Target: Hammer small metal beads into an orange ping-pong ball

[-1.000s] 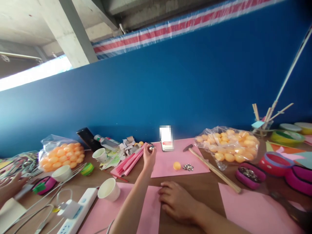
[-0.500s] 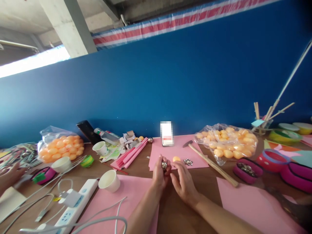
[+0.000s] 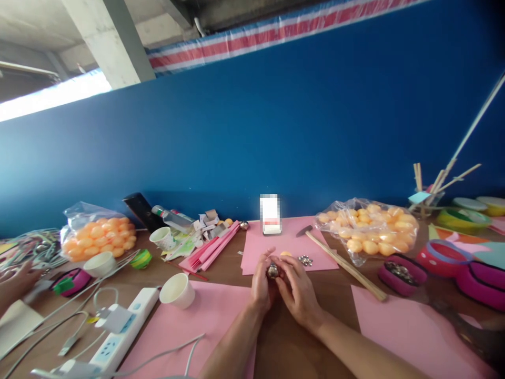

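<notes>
Metal ball (image 3: 272, 271) pinched between left hand (image 3: 262, 287) and right hand (image 3: 299, 295); no legible writing.

We've got a shiny silver bell (image 3: 273, 271) here, sitting over a brown table (image 3: 221, 271) — lots of pink paper sheets (image 3: 205, 321) spread on it. The balls in the clear bags (image 3: 369, 231) are pale orange, same as the other bag (image 3: 98, 239). White paper cups (image 3: 177, 290), a white power strip (image 3: 118, 339), magenta pouches (image 3: 400, 276) — and behind it all a deep blue wall (image 3: 276, 121) topped with a red, white and blue striped band (image 3: 256, 39).
</notes>
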Demonstrator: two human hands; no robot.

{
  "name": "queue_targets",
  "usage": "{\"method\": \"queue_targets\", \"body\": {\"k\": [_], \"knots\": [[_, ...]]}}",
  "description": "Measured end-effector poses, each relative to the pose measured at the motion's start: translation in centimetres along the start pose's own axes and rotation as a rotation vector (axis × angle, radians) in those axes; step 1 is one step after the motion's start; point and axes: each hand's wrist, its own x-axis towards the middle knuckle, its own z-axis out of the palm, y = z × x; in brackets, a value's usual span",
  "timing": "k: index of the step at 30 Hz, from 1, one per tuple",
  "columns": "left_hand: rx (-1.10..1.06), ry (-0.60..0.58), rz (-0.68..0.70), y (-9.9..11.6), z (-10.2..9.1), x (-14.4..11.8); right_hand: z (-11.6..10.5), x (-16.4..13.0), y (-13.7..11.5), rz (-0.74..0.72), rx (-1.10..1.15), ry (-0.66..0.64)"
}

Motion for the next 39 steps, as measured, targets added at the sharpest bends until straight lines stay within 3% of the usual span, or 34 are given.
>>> {"method": "queue_targets", "body": {"k": [10, 15, 27, 32, 39], "knots": [[0.193, 0.137, 0.069, -0.4, 0.3, 0.0, 0.5, -0.2, 0.6, 0.039, -0.047, 0.013], [0.231, 0.042, 0.082, -0.8, 0.3, -0.1, 0.4, -0.1, 0.6, -0.016, -0.024, 0.007], [0.243, 0.062, 0.103, -1.0, 0.2, -0.1, 0.8, -0.4, 0.7, -0.067, -0.06, -0.052], [0.108, -0.03, 0.008, -1.1, 0.7, -0.4, 0.8, -0.4, 0.8, 0.031, -0.009, 0.005], [0.125, -0.08, 0.071, -1.5, 0.5, -0.2, 0.7, -0.2, 1.1, 0.088, 0.066, 0.045]]}}
